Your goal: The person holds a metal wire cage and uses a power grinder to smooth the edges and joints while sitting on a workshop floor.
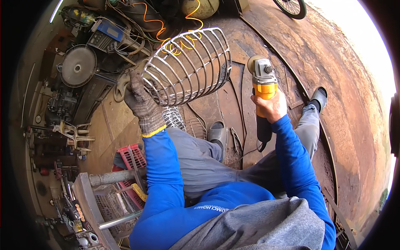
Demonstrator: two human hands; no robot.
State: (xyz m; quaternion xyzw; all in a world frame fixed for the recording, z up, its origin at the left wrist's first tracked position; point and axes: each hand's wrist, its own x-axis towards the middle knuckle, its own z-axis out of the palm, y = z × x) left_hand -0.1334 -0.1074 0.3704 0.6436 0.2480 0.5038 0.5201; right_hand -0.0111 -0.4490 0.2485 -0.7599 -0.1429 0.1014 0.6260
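My left hand [143,100], in a grey-brown knit glove with a yellow cuff edge, is closed on the near left end of a curved metal-rod basket frame [200,79]. The frame is held up off the floor, its ribs joined by cross rods, with bright metal along its upper rim. In my bare right hand [273,106] is a yellow and grey angle grinder [264,85], gripped round its body. The grinder's disc [252,63] points up and toward the frame, apart from it. From the tool's black lower end a cord runs down toward the floor.
A red plastic crate [131,156] and a metal stand [89,200] are at my left. Beyond them sit a round fan [78,66], a blue machine [106,33] and a plastic chair [73,135]. An orange coiled hose [183,43] lies behind the frame. Pliers [236,139] rest near my left foot.
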